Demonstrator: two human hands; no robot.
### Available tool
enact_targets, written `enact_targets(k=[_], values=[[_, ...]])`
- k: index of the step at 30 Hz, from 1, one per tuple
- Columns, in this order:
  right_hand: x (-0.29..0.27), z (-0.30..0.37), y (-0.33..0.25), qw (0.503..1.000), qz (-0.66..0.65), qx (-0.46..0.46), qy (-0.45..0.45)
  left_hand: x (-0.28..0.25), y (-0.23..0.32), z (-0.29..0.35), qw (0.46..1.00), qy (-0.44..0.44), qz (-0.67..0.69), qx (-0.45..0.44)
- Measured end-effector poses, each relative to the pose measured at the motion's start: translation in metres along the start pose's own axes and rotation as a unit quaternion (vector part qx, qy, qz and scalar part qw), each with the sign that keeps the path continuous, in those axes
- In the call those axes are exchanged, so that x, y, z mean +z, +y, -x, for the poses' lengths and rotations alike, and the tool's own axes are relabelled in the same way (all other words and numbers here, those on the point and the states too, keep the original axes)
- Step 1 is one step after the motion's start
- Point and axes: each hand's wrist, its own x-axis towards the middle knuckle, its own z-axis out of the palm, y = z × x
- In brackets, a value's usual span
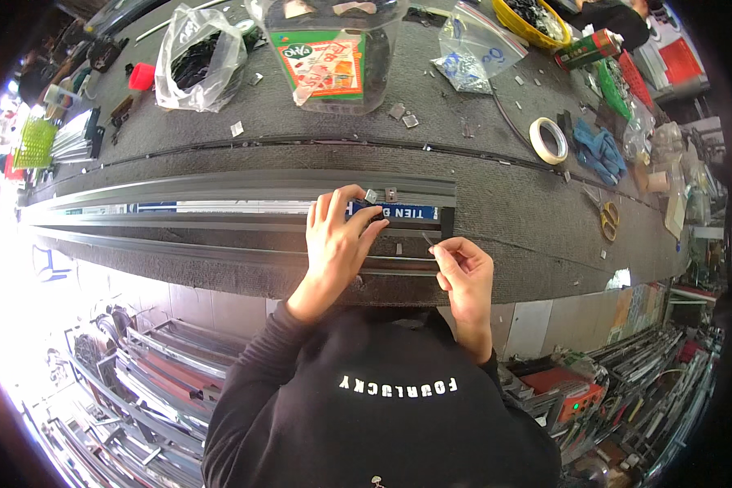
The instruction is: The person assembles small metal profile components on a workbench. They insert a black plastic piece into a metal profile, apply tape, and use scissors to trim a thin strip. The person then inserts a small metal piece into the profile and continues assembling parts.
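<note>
Long dark metal profiles [260,220] lie side by side along the near edge of the worktable, with a blue printed strip [415,212] stuck on one of them. Over their right part, my left hand [337,236] pinches a small black piece [372,211] between thumb and fingers; its exact kind is hidden. A small metal bracket [371,195] shows by the fingertips, and another small metal bracket [391,194] sits just right of it. Near the profiles' right end, my right hand [466,276] pinches a thin, slender piece [428,239], too small to identify.
Scissors [607,215], a tape roll [548,141] and a blue cloth [599,153] lie to the right. Farther back are a clear plastic tub [382,73], a zip bag of small parts [464,73] and a bag of black pieces [199,61]. Racked metal bars [171,358] stand below.
</note>
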Motion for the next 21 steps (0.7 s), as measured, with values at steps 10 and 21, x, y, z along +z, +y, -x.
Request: enact_targets(k=[10, 21], values=[[0.019, 0.002, -0.012, 0.990, 0.005, -0.105, -0.091, 0.006, 0.012, 0.015, 0.494, -0.220, 0.765, -0.350], [0.020, -0.006, -0.012, 0.988, 0.021, -0.120, -0.091, 0.012, 0.010, 0.015, 0.507, -0.216, 0.754, -0.357]])
